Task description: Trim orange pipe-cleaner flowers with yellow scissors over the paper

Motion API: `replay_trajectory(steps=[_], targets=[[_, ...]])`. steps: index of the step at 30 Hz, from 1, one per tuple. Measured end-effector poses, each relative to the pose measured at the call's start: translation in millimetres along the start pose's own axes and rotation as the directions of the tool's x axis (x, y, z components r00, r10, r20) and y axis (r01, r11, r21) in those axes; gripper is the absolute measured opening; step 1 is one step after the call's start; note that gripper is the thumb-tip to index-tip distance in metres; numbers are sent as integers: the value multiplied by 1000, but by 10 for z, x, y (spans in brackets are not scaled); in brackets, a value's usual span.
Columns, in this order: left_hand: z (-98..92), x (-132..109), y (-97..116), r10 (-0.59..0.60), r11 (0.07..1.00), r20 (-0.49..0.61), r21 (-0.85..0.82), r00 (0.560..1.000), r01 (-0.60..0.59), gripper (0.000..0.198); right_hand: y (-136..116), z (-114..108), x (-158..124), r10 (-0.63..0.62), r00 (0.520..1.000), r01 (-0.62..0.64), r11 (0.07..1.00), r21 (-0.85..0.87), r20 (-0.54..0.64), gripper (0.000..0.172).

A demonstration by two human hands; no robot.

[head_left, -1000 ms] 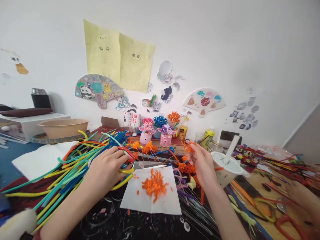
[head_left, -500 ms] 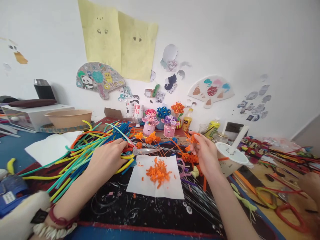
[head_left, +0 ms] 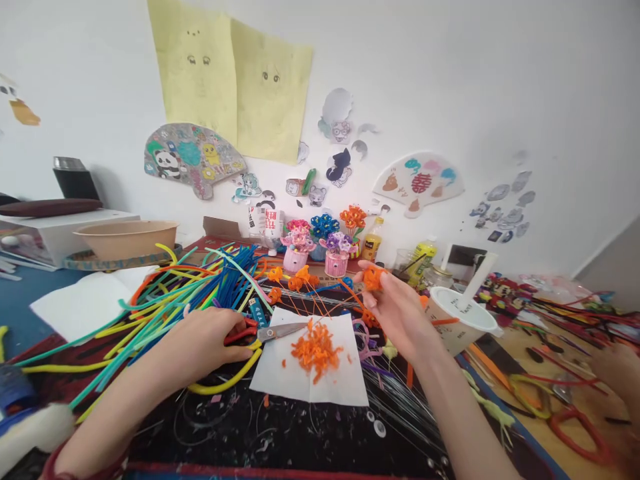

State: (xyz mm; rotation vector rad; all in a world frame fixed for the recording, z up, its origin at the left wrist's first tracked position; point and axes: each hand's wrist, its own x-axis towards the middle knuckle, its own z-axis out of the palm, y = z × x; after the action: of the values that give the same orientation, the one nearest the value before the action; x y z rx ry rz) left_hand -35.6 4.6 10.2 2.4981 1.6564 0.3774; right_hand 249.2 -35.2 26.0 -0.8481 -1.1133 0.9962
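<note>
Our left hand [head_left: 215, 340] is curled at the red handle of the scissors [head_left: 283, 331], fingers above and thumb below, closed far enough to have hold of it. The blades lie together or nearly so and point right, over the upper left part of a white paper sheet [head_left: 270, 383]. On that sheet we see a loose heap of fuzzy orange clippings [head_left: 316, 353], just below the scissors' tip.

Our right hand [head_left: 405, 310] is raised to the right of the sheet, its thumb and fingers drawn in around an orange pipe-cleaner flower [head_left: 373, 279]; the palm is otherwise loosely open. Several orange flowers on thin stems [head_left: 295, 283] lie beyond the sheet, between our hands.

Beside and beyond our left hand spreads a pile of pipe cleaners [head_left: 235, 283] in blue, green, yellow and orange. Further back we have two pink pots [head_left: 336, 265] of fuzzy flowers and a yellow bottle [head_left: 371, 241]. A lidded cup [head_left: 450, 333] with a white stick upright in it stands just beyond our right wrist. At the far right, another person's hand [head_left: 617, 373] shows, blurred, near a second pair of scissors [head_left: 575, 430].
</note>
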Motion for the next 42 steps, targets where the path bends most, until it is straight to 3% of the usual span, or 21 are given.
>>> replay_trajectory(steps=[2,4,5,7,10,13,23,31,34,37,40,42], targets=[[-73,-8,72,3,1000,54,7,999,-4,25,2,31,-32,0,999,1,1000,-20,34,39],[-123,-9,182,-17,1000,-47,19,999,18,26,19,68,-61,3,997,1,999,-49,76,40],[-131,-8,245,-4,1000,-155,1,988,5,29,33,91,-75,0,995,7,997,-70,95,39],[-111,-10,371,82,980,-301,-148,950,-131,27,63,147,-102,-2,990,18,993,-113,138,36],[-26,-29,521,263,890,-336,-277,904,-361,22,101,237,-138,5,980,26,988,-151,197,33],[58,-65,593,329,865,-353,-260,876,-429,21,123,303,-169,2,966,39,987,-154,258,30],[142,-76,601,347,873,-446,-169,825,-458,17,177,367,-203,8,918,58,987,-153,397,29],[166,-81,594,339,881,-510,-122,791,-456,20,287,331,-160,-83,946,153,966,-207,312,31],[134,-83,600,377,865,-561,-71,737,-497,19,274,319,-152,-58,956,120,972,-202,289,33],[83,-49,628,394,857,-620,-17,678,-514,16,266,338,-136,-4,961,34,994,-103,275,48],[42,0,705,339,852,-627,-111,702,-511,16,297,359,-103,87,967,-86,996,-15,238,61],[31,26,783,288,853,-601,-192,745,-485,18,329,362,-80,127,961,-124,992,-28,246,46]])
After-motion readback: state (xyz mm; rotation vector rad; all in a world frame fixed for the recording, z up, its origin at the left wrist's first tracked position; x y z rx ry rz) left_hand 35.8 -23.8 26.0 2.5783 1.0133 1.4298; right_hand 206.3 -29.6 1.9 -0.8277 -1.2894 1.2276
